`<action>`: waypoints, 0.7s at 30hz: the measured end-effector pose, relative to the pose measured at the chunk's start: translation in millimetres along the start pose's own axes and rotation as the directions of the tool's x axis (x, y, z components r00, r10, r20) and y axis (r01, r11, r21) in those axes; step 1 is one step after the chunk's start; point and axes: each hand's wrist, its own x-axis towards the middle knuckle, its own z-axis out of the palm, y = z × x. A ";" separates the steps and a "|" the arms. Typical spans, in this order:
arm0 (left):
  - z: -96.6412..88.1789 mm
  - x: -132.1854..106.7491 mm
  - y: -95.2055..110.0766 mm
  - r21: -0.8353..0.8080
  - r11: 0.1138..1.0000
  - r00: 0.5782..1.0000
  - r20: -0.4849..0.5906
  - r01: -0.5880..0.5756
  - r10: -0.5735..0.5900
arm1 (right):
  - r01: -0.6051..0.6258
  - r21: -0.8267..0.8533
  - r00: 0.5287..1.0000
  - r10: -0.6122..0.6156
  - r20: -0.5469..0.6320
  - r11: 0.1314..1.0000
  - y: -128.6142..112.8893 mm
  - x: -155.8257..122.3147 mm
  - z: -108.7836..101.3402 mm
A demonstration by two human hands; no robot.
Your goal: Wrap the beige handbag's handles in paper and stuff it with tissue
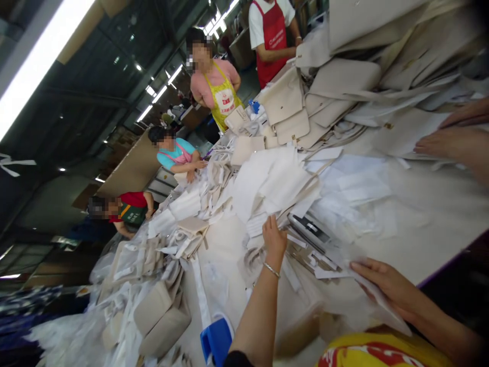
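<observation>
Paper heap: white sheets and slips piled mid-worktop, loose and overlapping, just past the left hand.
Left hand: reaching forward, bracelet on wrist, fingers lightly spread and touching the heap's near edge; nothing clamped as far as visible.
Clear bag: thin translucent plastic sleeve at the near edge of the worktop, lying flat under the right hand.
Right hand: palm down, fingers extended flat, pressing on the bag rather than gripping it.
Doing it well: likely best to pinch one sheet only, slide rather than lift, keep the bag pinned flat.
Around: dark printed cards between the hands; cream bags stacked farther back.
Others: another person's hands at the right edge; aproned workers along the far side.
</observation>
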 end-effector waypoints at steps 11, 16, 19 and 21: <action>-33.8 58.6 -37.4 -0.222 0.918 0.936 0.203 0.330 -0.288 | -0.119 -0.122 0.990 0.127 0.065 0.985 -6.1 -14.3 -36.5; -84.6 51.2 -46.7 -0.513 0.793 0.944 0.137 0.327 -0.300 | -0.153 -0.189 0.978 0.175 0.109 0.970 -6.7 3.3 -44.4; -105.6 39.1 -51.7 -0.718 0.649 0.958 0.086 0.250 -0.274 | -0.131 -0.288 0.975 0.176 0.136 0.949 -4.2 12.7 -46.2; -116.8 30.2 -54.1 -0.750 0.628 0.962 0.039 0.208 -0.271 | -0.085 -0.369 0.977 0.151 0.152 0.925 -1.3 17.5 -47.5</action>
